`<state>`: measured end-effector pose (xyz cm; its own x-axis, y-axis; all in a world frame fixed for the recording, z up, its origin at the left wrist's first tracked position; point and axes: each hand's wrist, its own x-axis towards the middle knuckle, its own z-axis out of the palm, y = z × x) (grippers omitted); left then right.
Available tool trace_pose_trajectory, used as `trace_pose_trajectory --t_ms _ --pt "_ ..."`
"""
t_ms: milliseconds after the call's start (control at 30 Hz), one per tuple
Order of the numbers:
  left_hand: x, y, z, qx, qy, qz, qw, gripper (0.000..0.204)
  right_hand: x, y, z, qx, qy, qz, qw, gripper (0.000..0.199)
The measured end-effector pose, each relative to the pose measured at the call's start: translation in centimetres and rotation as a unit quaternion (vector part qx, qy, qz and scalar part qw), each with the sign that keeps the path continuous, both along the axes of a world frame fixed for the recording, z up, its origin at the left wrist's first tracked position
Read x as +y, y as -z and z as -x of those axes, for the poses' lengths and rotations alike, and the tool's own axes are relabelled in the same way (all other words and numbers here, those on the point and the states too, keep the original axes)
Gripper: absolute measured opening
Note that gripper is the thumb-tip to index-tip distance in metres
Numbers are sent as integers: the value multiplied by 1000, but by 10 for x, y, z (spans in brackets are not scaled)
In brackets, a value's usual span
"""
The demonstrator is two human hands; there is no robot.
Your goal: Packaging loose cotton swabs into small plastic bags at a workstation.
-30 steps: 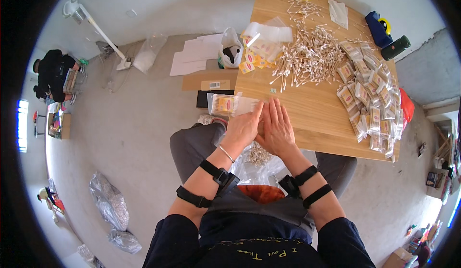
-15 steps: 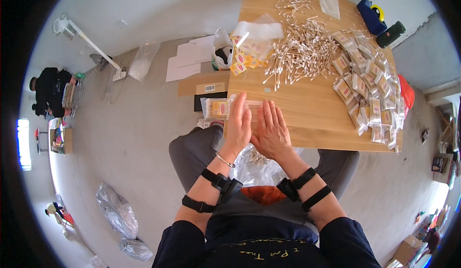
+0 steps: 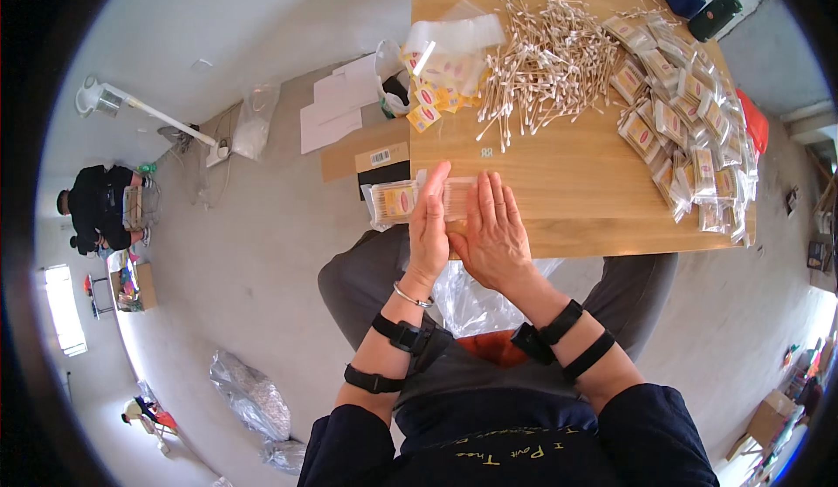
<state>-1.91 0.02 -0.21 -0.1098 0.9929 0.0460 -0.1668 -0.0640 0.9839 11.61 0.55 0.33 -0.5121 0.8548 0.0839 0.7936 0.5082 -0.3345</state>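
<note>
A row of cotton swabs (image 3: 456, 199) lies aligned near the table's front edge, flanked by my two hands. My left hand (image 3: 429, 229) stands on edge at their left end, fingers straight and together. At the right end is my right hand (image 3: 493, 229), tilted with its back up and fingers stretched out. Both thumbs lie close together on the near side. A clear bag of cotton swabs with a yellow label (image 3: 392, 202) sits just left of my left hand, jutting past the table edge. My palms' contact with the swabs is partly hidden.
Loose cotton swabs (image 3: 554, 68) are heaped at the back of the wooden table (image 3: 567, 181). Filled swab bags (image 3: 690, 125) pile up at right. Yellow labels (image 3: 428, 107) and clear bags lie back left. A cardboard box (image 3: 367, 160) stands beside the table.
The view has shifted, so the table sits higher and farther right. My hands stay around the swabs, with nearly the same pose; the labelled bag remains beside the left hand.
</note>
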Motion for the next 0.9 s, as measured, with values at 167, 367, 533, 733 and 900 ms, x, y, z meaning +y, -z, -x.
trace_pose_trajectory --t_ms 167,367,533,733,900 --pt "-5 -15 0 46 -8 15 999 53 0 1 -2 30 8 2 1000 76" --pt "-11 -26 -3 402 -20 -14 915 65 1 -1 -1 5 1 -32 999 68" --pt "-9 -19 -2 410 -32 -27 911 67 1 0 -3 23 -1 -21 1000 70" --pt "-9 -15 -2 402 -18 -51 914 57 1 2 -1 -9 8 -37 999 71" --pt "2 -10 -1 219 -52 -34 974 52 -1 -2 0 31 4 -5 999 74"
